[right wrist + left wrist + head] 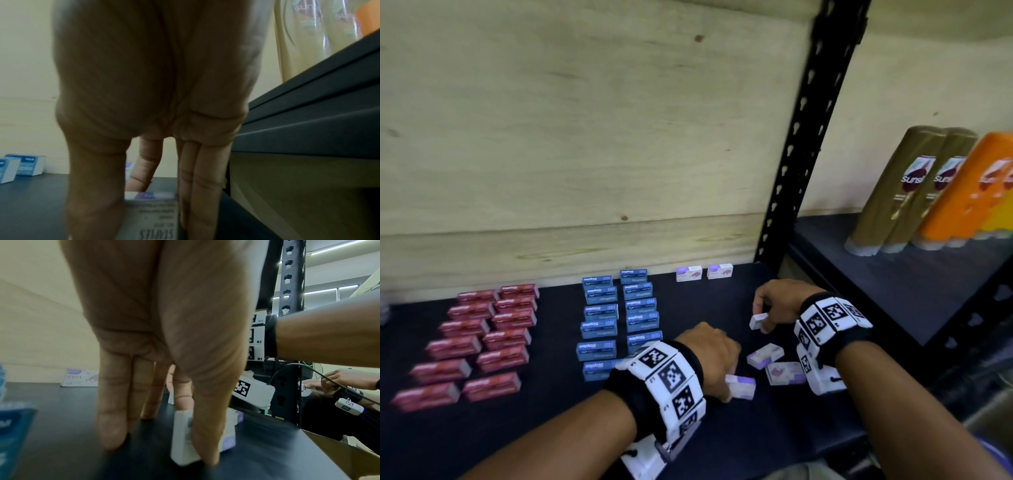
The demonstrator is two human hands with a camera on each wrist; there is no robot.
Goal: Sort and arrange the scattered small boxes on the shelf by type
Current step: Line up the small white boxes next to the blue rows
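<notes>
Red boxes (479, 339) lie in two columns at the left of the black shelf (551, 428), and blue staple boxes (616, 318) in two columns mid-shelf. Two white-and-purple staple boxes (703, 273) stand by the back wall. My left hand (719, 363) pinches a white-and-purple box (741, 386) (185, 439) between thumb and forefinger on the shelf. Farther back, my right hand (774, 305) holds another such box (758, 321) (152, 216) between thumb and fingers. Two loose white-and-purple boxes (765, 355) (784, 373) lie between my hands.
A black perforated upright (801, 147) divides this shelf from a higher one at the right, where gold bottles (904, 192) and orange bottles (976, 192) stand. A plywood wall (585, 137) closes the back. Another person's hands (339, 381) appear at the right of the left wrist view.
</notes>
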